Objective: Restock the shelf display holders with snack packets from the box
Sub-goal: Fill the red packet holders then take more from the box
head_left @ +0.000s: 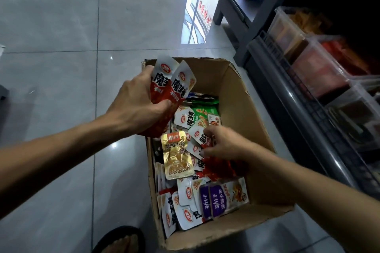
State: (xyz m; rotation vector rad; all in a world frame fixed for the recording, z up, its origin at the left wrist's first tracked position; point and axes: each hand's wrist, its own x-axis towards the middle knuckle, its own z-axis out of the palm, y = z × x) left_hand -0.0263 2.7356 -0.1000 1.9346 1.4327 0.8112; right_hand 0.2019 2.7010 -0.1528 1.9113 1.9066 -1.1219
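sorting red-and-white snack packets (pixel 202 139) inside the box (pixel 242 109), i see my right hand (pixel 224 146) pinching one there, nearer the display holders (pixel 320 68) lying right of the box. my left hand (pixel 139 104) grips a bunch above it, two packets (pixel 170 82) showing, long axes upright.

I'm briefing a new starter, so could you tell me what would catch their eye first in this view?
The open cardboard box on the tiled floor, heaped with snack packets. Above its left rim, the left hand grips a fan of red and white packets, while the right hand pinches another inside. A gold packet gleams mid-box; clear display holders line the shelf at right.
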